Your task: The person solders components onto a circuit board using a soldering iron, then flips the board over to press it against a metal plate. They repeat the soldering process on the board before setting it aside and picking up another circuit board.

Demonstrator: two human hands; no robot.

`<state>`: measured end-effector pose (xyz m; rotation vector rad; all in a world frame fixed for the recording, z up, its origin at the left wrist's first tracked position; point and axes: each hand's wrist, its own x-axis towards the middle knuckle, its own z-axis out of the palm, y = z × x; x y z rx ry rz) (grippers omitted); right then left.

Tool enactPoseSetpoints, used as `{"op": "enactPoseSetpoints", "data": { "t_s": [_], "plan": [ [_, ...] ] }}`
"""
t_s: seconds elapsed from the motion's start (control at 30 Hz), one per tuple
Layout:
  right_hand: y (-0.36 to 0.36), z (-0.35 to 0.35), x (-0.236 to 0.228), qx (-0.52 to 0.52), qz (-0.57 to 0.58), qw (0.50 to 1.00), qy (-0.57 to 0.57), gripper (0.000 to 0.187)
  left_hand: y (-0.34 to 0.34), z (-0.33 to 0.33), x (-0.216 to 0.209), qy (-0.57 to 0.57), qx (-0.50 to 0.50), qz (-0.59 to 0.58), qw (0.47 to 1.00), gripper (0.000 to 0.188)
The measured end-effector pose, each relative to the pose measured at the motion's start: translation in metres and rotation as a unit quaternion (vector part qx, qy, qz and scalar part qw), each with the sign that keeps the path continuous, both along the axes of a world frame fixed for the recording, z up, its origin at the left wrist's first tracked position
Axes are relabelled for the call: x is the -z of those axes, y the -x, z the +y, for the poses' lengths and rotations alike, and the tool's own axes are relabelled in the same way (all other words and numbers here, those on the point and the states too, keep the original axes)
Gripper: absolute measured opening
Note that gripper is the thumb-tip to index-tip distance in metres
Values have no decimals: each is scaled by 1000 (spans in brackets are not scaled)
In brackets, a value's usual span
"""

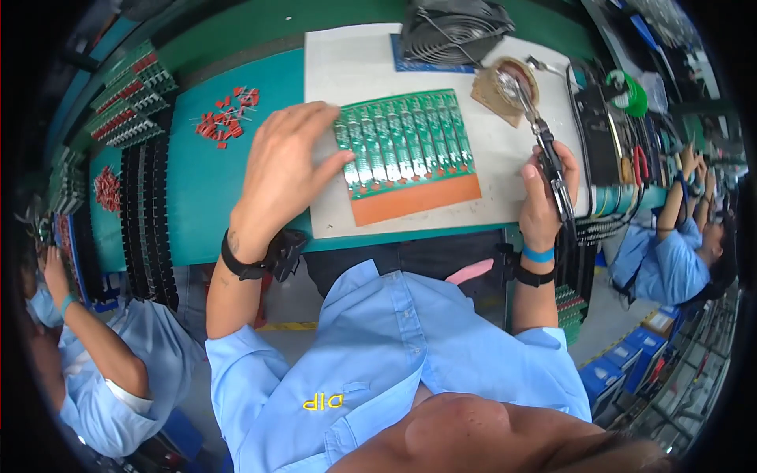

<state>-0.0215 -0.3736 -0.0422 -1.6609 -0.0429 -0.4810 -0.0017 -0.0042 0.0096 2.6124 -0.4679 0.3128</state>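
A green circuit board panel (406, 142), divided into several narrow strips, lies over an orange-brown sheet (418, 202) on the white work mat. At its left edge is my left hand (288, 158), thumb and fingers apart, the thumb tip against the board's edge. My right hand (544, 197) is closed around a black and silver soldering iron (550, 158), right of the board. The iron's front end points away from me into a round tan dish (530, 75), where its tip is hard to make out. That dish rests on a brown pad (493, 101).
A black fan (453, 33) stands behind the board. Red components (225, 118) lie loose on the green mat at left, near stacked circuit boards (134, 94). Red-handled pliers (639, 164) and a green roll (628, 93) are at right. Co-workers sit on both sides.
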Motion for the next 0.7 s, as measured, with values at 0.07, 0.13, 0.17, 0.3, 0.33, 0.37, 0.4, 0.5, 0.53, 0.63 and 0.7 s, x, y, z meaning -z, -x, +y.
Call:
{"op": "enactPoseSetpoints", "data": {
  "t_s": [0.07, 0.13, 0.17, 0.3, 0.33, 0.37, 0.4, 0.5, 0.53, 0.63, 0.7],
  "plan": [
    [1, -1, 4, 8, -7, 1000, 1, 51, 5, -7, -6, 33, -26, -22, 999, 49],
    [0, 4, 2, -5, -21, 1000, 18, 51, 19, -29, -17, 24, 4, -42, 999, 49],
    [-2, 4, 2, 9, -19, 1000, 15, 51, 29, -42, -21, 20, 9, -66, 998, 48],
    [-2, 11, 1, -37, -28, 999, 20, 52, 56, -126, -11, 12, 218, -27, 975, 46],
    [-2, 12, 1, -46, -23, 999, 11, 52, 54, -139, -6, 10, 222, -28, 975, 46],
    [-2, 11, 1, -55, -17, 998, 3, 52, 48, -150, 3, -21, 244, -44, 969, 47],
    [0, 11, 1, -50, -17, 999, 0, 52, 45, -156, 9, -54, 267, -59, 960, 48],
    [0, 11, -2, -66, -25, 997, 1, 51, 43, -157, 17, -92, 244, -82, 962, 53],
    [1, 10, -2, -66, -24, 998, -3, 51, 44, -157, 18, -110, 230, -94, 962, 55],
    [1, 8, -4, -73, -19, 997, 3, 48, 47, -157, 16, -119, 230, -112, 960, 50],
    [1, 7, -6, -72, -16, 997, -8, 47, 53, -155, 13, -124, 228, -119, 958, 48]
  ]
}}
